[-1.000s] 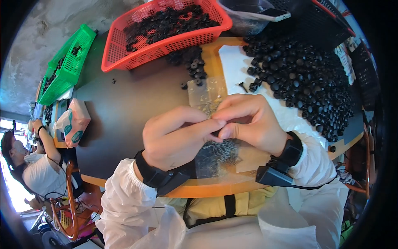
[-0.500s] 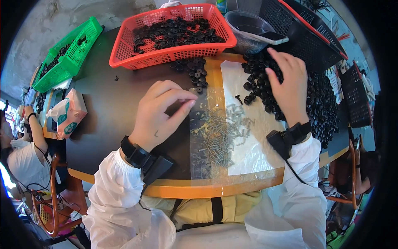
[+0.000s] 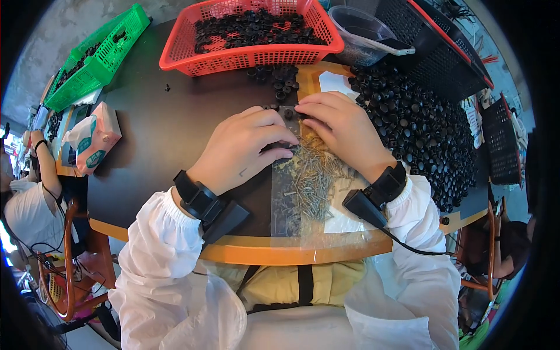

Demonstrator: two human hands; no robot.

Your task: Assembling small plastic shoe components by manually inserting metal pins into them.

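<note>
Co-worker: at your far left sits a person point(image 3: 35, 210) in a pale top, an arm toward the same table side
Tissue box: a pink tissue box point(image 3: 109, 137) stands tilted in your view, near the table's left edge
Green basket: beyond it, the green basket point(image 3: 111, 64) holds black parts, its long side slanting away to the right
Red basket: ahead of you, the red basket point(image 3: 251, 59) lies crosswise, full of flat black parts; it bounds the far side of your work area
Left hand: your left hand point(image 3: 239, 146) points right and away, thumb and forefinger tips close together; you cannot tell whether they pinch anything
Round pieces: small black round pieces point(image 3: 286, 87) sit in front of the red basket, reaching back from your fingertips
Screws: the silver screws point(image 3: 312, 186) lie loose on a clear sheet point(image 3: 286, 224), between your wrists; single shafts point every way, while the heap runs lengthwise from near you outward; your hands cover its far end
Right hand: your right hand point(image 3: 350, 131) points left and away, fingers bent; a dark spot shows at thumb and forefinger, but you cannot tell whether it is gripped
Knobs: black knobs point(image 3: 420, 134) crowd right of that hand, facing mixed ways
Tub: a clear tub point(image 3: 353, 55) stands behind them; a black basket point(image 3: 446, 70) with a red rim leans beside it
</note>
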